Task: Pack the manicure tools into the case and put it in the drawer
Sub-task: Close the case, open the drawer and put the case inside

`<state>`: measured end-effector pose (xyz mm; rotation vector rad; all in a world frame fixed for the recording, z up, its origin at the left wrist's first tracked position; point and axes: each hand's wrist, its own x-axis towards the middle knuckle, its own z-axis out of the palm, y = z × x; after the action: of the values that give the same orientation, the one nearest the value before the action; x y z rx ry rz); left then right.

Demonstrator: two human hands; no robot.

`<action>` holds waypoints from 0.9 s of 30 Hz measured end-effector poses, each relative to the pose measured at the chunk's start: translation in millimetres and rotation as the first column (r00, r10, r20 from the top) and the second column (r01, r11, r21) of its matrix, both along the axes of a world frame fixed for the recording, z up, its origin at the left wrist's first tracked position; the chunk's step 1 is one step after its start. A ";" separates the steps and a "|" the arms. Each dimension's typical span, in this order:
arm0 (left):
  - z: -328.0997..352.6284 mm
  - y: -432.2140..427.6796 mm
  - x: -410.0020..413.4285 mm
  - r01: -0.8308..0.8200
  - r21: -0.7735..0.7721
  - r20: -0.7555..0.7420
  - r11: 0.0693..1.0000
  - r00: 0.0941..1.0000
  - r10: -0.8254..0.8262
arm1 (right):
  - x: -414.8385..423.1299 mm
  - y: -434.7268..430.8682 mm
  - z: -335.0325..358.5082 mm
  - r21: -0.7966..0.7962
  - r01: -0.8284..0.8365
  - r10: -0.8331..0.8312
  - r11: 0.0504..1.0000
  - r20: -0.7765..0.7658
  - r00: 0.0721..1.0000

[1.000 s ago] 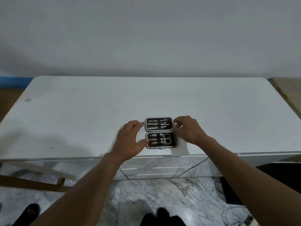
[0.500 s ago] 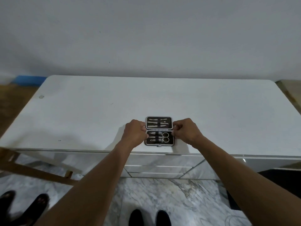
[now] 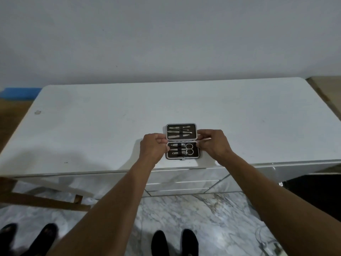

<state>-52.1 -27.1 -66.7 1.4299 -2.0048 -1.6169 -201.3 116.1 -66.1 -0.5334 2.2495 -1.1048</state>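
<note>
Left hand and right hand each pinch a side of the open case on the surface, steadying the far half, probably to fold it shut.

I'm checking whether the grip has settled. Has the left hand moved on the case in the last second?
Yes. The left hand has closed in toward the manicure case: earlier its fingers lay spread beside the case; now they are curled at its left edge by the hinge.

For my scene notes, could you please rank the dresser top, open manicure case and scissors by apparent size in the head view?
1. Dresser top
2. Manicure case, open flat
3. Scissors, strapped in the near half
</note>
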 end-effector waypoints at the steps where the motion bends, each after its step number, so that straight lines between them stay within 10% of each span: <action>1: 0.4 0.4 -0.5 -0.002 -0.001 -0.007 1.000 1.000 0.002 | 1.2 1.3 0.1 -0.027 0.016 -0.015 1.000 0.017 1.000; 27: -5.3 23.3 32.6 0.014 0.012 -0.244 1.000 0.970 -0.011 | 32.5 32.4 7.3 -0.135 -0.018 0.016 0.991 -0.016 1.000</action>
<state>-19.4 -3.8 -72.0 1.1591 -1.8701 -1.7208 -168.8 148.5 -58.8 -0.6167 2.1895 -1.2552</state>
